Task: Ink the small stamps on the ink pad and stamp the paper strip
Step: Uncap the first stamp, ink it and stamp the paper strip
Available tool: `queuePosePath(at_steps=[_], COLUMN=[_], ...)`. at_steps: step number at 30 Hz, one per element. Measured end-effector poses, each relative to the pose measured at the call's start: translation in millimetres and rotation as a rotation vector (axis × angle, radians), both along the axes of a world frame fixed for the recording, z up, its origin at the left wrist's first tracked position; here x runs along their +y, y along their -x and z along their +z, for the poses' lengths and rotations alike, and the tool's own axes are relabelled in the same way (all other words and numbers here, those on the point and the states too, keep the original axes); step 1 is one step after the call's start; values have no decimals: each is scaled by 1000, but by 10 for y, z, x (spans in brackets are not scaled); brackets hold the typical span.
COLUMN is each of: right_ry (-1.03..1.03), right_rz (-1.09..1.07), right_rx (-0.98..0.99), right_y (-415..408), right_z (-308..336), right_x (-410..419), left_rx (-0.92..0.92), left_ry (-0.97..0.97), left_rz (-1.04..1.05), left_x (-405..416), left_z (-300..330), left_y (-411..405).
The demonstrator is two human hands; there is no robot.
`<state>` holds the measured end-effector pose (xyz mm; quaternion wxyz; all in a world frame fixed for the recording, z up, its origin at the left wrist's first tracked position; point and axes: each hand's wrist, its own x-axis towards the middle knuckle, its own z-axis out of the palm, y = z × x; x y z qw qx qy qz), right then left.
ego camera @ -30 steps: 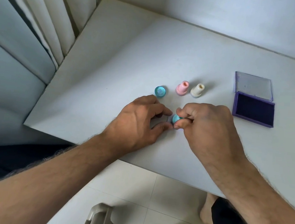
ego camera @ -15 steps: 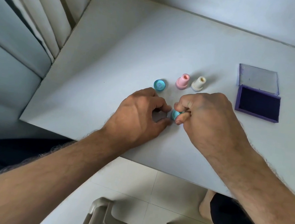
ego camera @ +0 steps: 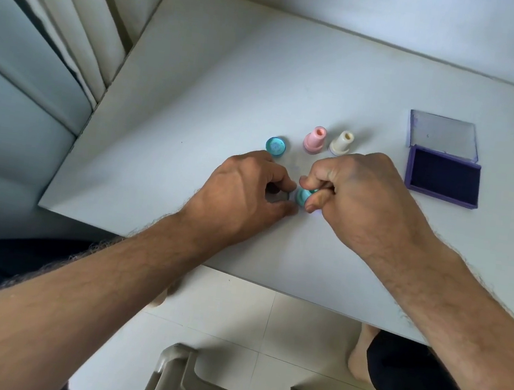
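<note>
**Teal stamp pinched at the fingertips, ink pad waiting off to the right**

The right hand [ego camera: 354, 199] has its fingers curled tight round a small teal stamp [ego camera: 304, 196], which pokes out between thumb and forefinger. The left hand [ego camera: 243, 193] sits just beside it, fingers bent, thumb and forefinger tips close to the stamp's face; whether they pinch something small of their own is hidden.

The stamp looks like light, hard plastic: stiff, unlikely to break, a little slick. A grip on its narrow neck seems best, leaving the flat face free for ink.

Counted: three stamps, namely the teal one in the fingers, then a pink stamp [ego camera: 314, 139] and a cream stamp [ego camera: 342, 142] standing upright just beyond the right knuckles. One teal cap [ego camera: 276, 146] lies beyond the left fingers. One ink pad [ego camera: 443, 180], lid open, rests on the table [ego camera: 197, 91], well apart to the right of the right hand. No paper strip can be made out.
</note>
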<state>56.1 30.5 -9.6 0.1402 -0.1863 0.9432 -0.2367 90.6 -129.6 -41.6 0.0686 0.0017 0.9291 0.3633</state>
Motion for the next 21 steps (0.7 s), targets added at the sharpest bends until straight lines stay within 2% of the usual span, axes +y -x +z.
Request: queuePosePath(at_steps=[5, 10, 12, 17, 19, 21], right_ry=[20, 151, 322, 1119, 1297, 1354], right_rz=[13, -147, -285, -680, -734, -726], right_rx=[44, -22, -142, -547, -671, -715], right_y=[10, 22, 44, 113, 101, 58], right_z=[-23, -57, -89, -99, -107, -147], right_x=[22, 143, 215, 264, 231, 183], left_rx=[1, 12, -10, -58, -72, -86], left_ry=[18, 49, 58, 68, 76, 80], left_rz=[3, -6, -9, -7, -11, -10], left_x=[12, 39, 39, 31, 36, 39], left_z=[-7, 12, 31, 72, 83, 88], left_y=[1, 13, 15, 39, 55, 61])
